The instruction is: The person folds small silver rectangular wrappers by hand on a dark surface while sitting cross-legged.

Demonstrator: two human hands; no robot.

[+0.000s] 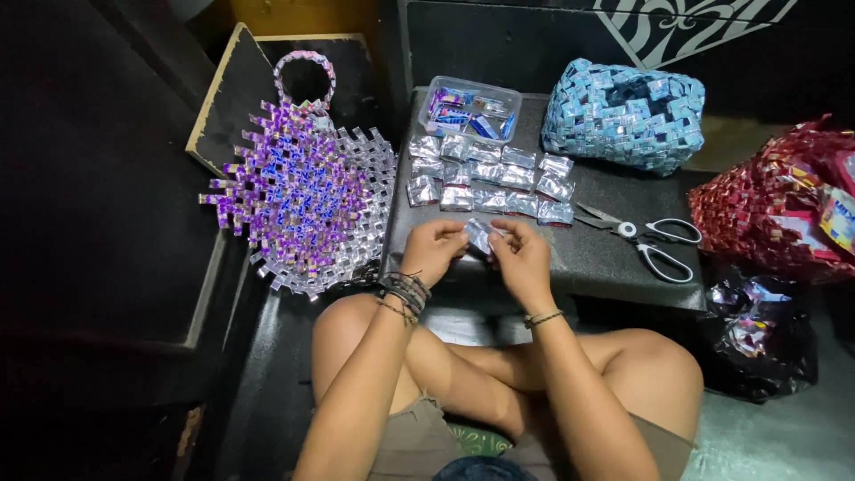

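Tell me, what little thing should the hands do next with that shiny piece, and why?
Probably finish pressing the fold flat. Both the left hand and the right hand pinch one small silver foil piece between them, and it looks only partly folded. The folded foil pieces lying in rows on the dark board are all flat and neat, so this one likely needs the same crease.
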